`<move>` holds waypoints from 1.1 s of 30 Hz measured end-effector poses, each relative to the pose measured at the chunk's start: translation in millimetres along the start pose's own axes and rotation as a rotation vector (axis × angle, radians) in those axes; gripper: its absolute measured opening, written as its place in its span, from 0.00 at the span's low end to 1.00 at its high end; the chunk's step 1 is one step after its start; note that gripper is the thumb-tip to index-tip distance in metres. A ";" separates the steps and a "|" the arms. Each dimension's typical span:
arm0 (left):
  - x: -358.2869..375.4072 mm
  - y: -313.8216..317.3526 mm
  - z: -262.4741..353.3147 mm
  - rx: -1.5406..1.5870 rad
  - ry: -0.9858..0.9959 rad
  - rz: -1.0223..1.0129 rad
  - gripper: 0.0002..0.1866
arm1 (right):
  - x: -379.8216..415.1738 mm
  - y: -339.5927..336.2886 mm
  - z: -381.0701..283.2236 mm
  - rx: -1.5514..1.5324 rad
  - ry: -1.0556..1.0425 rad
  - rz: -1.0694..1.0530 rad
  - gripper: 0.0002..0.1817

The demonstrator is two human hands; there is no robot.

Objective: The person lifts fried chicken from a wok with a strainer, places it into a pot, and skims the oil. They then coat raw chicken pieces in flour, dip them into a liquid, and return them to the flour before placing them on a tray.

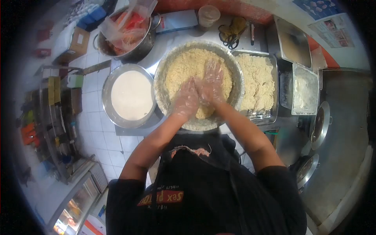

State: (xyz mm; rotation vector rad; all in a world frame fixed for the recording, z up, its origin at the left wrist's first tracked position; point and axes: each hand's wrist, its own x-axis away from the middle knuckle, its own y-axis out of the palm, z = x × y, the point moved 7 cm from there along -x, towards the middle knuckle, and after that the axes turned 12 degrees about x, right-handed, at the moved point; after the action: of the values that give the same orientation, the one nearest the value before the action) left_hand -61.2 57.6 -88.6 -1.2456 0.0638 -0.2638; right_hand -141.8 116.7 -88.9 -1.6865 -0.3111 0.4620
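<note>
Both hands wear clear plastic gloves and rest in a large round metal bowl (160,96) filled with pale yellow crumbs (178,64). My left hand (186,100) is at the near left of the crumbs, its fingers close together and pointing up toward the centre. My right hand (212,82) lies flat on the crumbs with its fingers stretched forward, its thumb side touching my left hand. What lies under the palms is hidden. Left of the bowl stands a basin of white batter (132,95). On the right, a metal tray (276,105) holds crumb-coated pieces (255,80).
A deep pot (145,49) with plastic bags stands at the back left. Behind the bowl are a blue box (177,21), a lidded tub (208,15), scissors (231,40) and a marker (252,34). Metal containers (293,41) and a white-smeared tub (304,90) stand right of the tray.
</note>
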 end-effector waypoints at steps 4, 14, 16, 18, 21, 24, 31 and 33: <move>8.3 45.0 -7.3 0.235 -0.092 -0.052 0.30 | -4.3 7.1 -24.7 -0.030 -0.074 -0.161 0.39; 5.2 -6.2 8.1 0.116 -0.066 -0.308 0.33 | -6.6 10.1 -20.0 0.051 -0.098 -0.123 0.40; 2.2 -5.3 4.5 0.217 -0.053 -0.174 0.33 | -3.5 3.9 1.3 -0.063 0.063 -0.158 0.40; 3.4 15.5 0.6 0.141 -0.048 -0.249 0.32 | 4.5 8.5 3.3 -0.037 0.025 -0.149 0.41; 6.3 12.3 1.2 0.095 -0.017 -0.178 0.31 | 1.2 14.0 3.4 0.012 -0.015 -0.120 0.41; 3.5 -13.2 1.8 0.021 -0.036 -0.330 0.31 | -2.5 -11.9 3.8 -0.028 -0.051 -0.076 0.39; 33.6 -52.7 -6.3 0.245 0.086 0.048 0.36 | 1.2 -20.7 44.5 0.176 0.179 -0.290 0.17; 41.6 -57.1 -11.1 0.298 0.054 0.156 0.36 | -7.0 -25.8 47.5 0.154 0.169 -0.305 0.16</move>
State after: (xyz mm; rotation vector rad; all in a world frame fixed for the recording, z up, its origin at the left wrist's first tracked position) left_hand -32.4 20.9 -34.4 -0.9316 0.1618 -0.1640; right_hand -168.8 159.4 -68.4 -1.4852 -0.3911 0.1130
